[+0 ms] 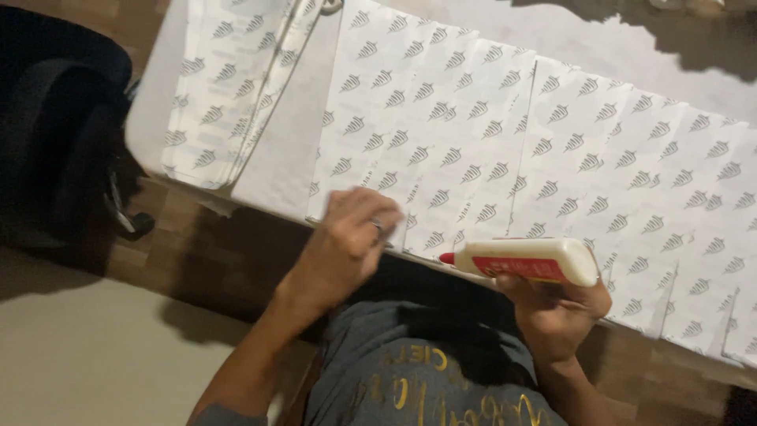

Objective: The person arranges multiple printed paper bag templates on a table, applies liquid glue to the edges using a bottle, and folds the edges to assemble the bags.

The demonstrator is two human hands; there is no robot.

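- Gripping a white glue bottle (530,261) with a red label, the right hand (557,314) is closed around its rear end at the near edge of the worktop (292,158); the bottle lies nearly level, long axis running left to right, with the red nozzle tip (447,258) pointing left toward the other hand.
- Left hand (347,241) rests palm down on the near edge of the patterned paper sheets (473,150), fingers curled loosely and pressing the paper, holding nothing; a ring shows on one finger.
- The nozzle tip sits just right of the left hand, close but apart from it, over the near edge of the sheets, so the paper under the left hand is the nearest surface to the tip.
- Both forearms come up from the bottom of the view, the left angled up and right, the right rising more steeply.
- White sheets printed with small grey leaf-like marks overlap in a row across the worktop toward its right end.
- A separate stack of the same paper (229,87) lies at the worktop's far left corner.
- A dark chair (63,126) stands off the left end, on the wooden floor (213,252).
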